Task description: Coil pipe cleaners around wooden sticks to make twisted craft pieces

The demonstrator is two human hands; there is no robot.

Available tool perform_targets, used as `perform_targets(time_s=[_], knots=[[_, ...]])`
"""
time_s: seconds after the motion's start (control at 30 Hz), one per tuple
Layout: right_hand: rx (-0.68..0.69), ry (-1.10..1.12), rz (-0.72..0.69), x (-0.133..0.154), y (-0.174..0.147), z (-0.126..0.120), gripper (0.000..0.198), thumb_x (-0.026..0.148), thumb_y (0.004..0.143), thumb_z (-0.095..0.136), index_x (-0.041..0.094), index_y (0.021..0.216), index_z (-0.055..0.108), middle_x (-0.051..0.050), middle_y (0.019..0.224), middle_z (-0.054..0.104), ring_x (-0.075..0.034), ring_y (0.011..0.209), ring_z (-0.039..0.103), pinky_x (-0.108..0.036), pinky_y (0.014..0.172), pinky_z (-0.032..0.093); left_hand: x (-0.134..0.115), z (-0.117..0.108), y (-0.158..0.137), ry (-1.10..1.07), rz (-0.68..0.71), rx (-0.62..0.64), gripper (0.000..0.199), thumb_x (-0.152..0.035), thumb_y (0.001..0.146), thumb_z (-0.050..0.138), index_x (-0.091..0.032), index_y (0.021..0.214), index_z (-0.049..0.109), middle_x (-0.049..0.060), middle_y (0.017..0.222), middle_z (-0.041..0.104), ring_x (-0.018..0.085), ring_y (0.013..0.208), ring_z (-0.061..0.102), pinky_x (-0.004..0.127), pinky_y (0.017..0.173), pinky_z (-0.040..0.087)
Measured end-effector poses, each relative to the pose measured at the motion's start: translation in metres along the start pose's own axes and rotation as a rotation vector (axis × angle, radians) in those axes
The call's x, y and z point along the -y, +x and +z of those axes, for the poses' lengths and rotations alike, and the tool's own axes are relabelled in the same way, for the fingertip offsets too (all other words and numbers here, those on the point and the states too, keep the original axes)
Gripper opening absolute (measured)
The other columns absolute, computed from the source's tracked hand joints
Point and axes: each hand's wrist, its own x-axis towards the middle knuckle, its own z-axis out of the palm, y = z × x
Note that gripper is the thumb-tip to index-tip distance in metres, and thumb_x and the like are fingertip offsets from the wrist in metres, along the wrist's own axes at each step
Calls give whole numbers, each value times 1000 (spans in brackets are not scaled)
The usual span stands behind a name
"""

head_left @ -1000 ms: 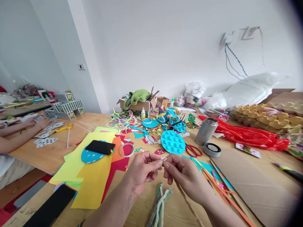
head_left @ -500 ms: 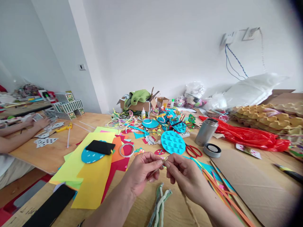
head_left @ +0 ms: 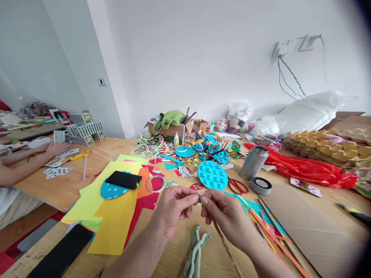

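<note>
Two hands (head_left: 175, 206) (head_left: 224, 208), fingertips together, pinch a slim, rope-like brown cord (head_left: 227, 248) near soft-looking, rounded pale strands (head_left: 196, 253).

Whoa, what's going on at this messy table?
Somebody's left hand and right hand meet at the fingertips, pinching a brown cord that trails down past the right hand. The fingers hide exactly what's happening to it. Below them, pale and green cords lie on the table. Beyond are a bumpy blue disc and red-handled scissors. Off to the left is another person's hand.
</note>
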Motion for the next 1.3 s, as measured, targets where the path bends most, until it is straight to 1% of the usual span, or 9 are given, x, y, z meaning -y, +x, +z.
perform_targets(time_s=[0.1,0.2,0.33,0.4,0.47,0.83,1.03,1.2,1.3], knots=[[-6,-56,-42,-3,1,-4,33,39,92,36,18,76,55,-1,64,57,-13,56,55,-24,54,45,-2,-1,1,6,3,-17,17,-28,65,70,-12,67,64,-4,49,51,2,37,36,18,37,16],[-101,-211,-119,-9,2,-9,22,34,92,39,19,93,56,-2,70,60,-15,62,58,-25,56,46,-4,-3,2,-30,-17,-35,17,-26,62,72,-12,66,63,-4,51,52,2,36,36,18,36,13],[-181,-477,-405,-17,3,-11,10,24,88,50,21,96,55,-6,85,61,-18,76,59,-29,66,47,-5,-4,4,-75,-32,-35,18,-25,59,73,-12,65,62,-3,55,54,2,36,37,18,36,13],[-174,-557,-527,-18,2,-11,14,19,87,50,21,100,55,-7,91,60,-19,83,58,-30,68,46,-5,-4,4,-82,-34,-40,18,-25,59,73,-12,65,62,-3,54,54,2,36,37,18,36,13],[-153,-606,-581,-15,0,-10,22,15,88,48,22,107,55,-9,95,58,-20,85,57,-31,69,46,-5,-3,4,-81,-33,-48,19,-26,59,73,-12,64,61,-4,52,52,2,36,36,18,37,13],[-116,-737,-701,-2,-5,-10,20,9,89,42,15,98,60,-9,87,61,-19,78,52,-32,65,42,13,-3,9,263,235,-132,18,-32,72,64,-14,74,64,-5,46,44,6,42,34,19,40,23],[-128,-775,-698,-3,-6,-13,20,12,91,41,14,97,60,-10,89,62,-21,81,51,-33,66,41,13,-3,8,395,362,-131,15,-28,74,62,-14,77,64,0,64,54,7,48,40,20,44,30],[-112,-798,-729,-5,-5,-12,20,16,92,40,16,102,58,-9,91,62,-21,83,52,-34,69,41,18,-1,5,575,546,-134,12,-23,81,54,-15,79,63,1,73,53,9,56,44,20,49,33],[-125,-826,-719,-11,-2,-12,17,13,91,42,15,95,58,-8,84,61,-19,77,52,-33,68,40,21,2,3,729,641,-139,13,-15,82,50,-16,78,62,1,71,52,10,59,46,20,51,33]])
